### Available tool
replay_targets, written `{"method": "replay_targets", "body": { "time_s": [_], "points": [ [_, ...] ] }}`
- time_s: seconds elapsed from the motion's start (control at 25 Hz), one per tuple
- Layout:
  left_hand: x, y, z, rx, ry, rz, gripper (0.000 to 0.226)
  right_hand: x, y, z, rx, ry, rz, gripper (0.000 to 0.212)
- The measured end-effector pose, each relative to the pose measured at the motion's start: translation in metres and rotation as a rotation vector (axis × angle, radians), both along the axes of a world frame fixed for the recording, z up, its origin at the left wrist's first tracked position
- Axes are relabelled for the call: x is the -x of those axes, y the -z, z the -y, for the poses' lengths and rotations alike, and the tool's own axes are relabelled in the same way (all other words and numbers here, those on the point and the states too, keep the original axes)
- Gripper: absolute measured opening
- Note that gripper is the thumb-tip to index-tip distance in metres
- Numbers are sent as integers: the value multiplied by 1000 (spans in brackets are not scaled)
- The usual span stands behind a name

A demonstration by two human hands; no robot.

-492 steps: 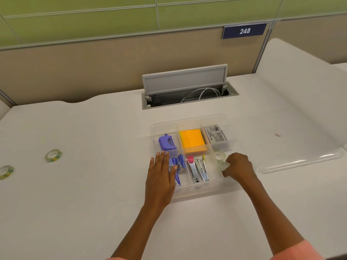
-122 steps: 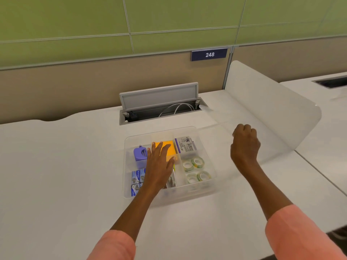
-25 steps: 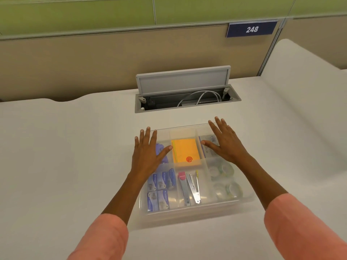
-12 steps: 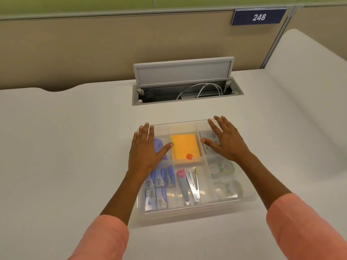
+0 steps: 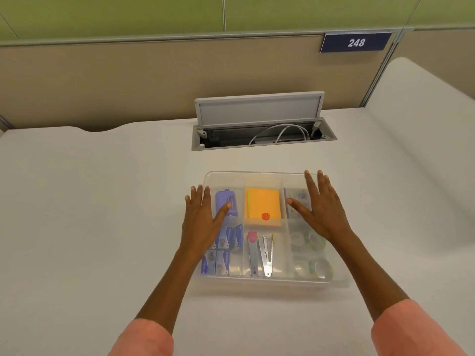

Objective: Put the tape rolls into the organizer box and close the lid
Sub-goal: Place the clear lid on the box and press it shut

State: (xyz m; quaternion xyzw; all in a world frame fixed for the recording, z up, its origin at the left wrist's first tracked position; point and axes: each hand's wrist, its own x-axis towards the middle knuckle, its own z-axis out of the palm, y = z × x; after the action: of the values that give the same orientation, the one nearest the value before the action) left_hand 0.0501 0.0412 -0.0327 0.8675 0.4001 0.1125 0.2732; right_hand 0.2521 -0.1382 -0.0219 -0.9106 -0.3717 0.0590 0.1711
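The box [image 5: 270, 227] was laid with its long axis across the tabletop [image 5: 102, 214], lid [image 5: 267, 181] on; the tape rolls [image 5: 311, 253] were seen in its near right compartment. The left hand [image 5: 203, 222] and right hand [image 5: 321, 211] were spread flat on the lid, equally near, judged pressing it shut

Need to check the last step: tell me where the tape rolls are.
Head view: the tape rolls lie in the box's near-right compartment under the lid, right of the staplers.
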Motion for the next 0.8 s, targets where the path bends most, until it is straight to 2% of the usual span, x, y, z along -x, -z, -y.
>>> {"method": "replay_targets", "body": {
  "time_s": [0.16, 0.28, 0.52, 0.8],
  "points": [
    [23, 3, 31, -24, -37, -40, 84, 34, 2, 33, -81, 180, -147, 98],
    [35, 2, 42, -73, 2, -60, 115, 59, 0, 49, -103, 254, -160, 100],
    [44, 9, 49, -5, -29, -15, 105, 81, 4, 55, -20, 258, -21, 94],
    [42, 8, 56, -93, -48, -35, 107, 75, 15, 49, 44, 222, 73, 91]
  ]
}}
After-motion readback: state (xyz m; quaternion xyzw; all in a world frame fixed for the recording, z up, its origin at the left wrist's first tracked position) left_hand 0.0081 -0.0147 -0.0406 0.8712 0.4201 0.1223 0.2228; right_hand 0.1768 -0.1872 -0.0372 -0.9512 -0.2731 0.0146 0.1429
